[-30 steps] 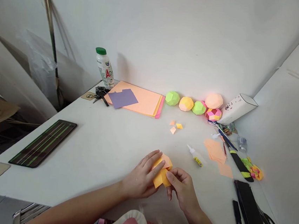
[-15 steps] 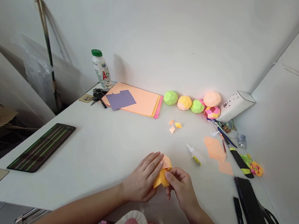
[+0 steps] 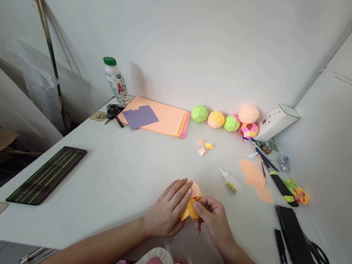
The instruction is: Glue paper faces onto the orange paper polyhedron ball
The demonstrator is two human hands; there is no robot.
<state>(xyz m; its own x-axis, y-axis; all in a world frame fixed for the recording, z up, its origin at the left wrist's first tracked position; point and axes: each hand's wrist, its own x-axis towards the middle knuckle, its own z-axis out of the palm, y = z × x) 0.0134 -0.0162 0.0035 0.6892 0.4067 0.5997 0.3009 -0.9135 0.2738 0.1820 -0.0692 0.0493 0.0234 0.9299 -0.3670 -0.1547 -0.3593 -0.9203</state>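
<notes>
Near the table's front edge, a folded paper piece in orange and peach is held between my two hands. My left hand lies closed along its left side, fingers together and covering part of it. With thumb and fingers, my right hand pinches its lower right side. To the right of the paper lies a small glue bottle with a pointed white nozzle. Beyond my hands are small folded paper bits, one yellow and two peach.
Several faceted paper balls line the wall. A white box, peach paper squares, a black-and-lime cutter, scissors and a marker are at right. Coloured sheets, a bottle and a striped dark phone-like slab are at left.
The view has shifted slightly. Both hands keep the same hold on the orange and peach paper piece.
</notes>
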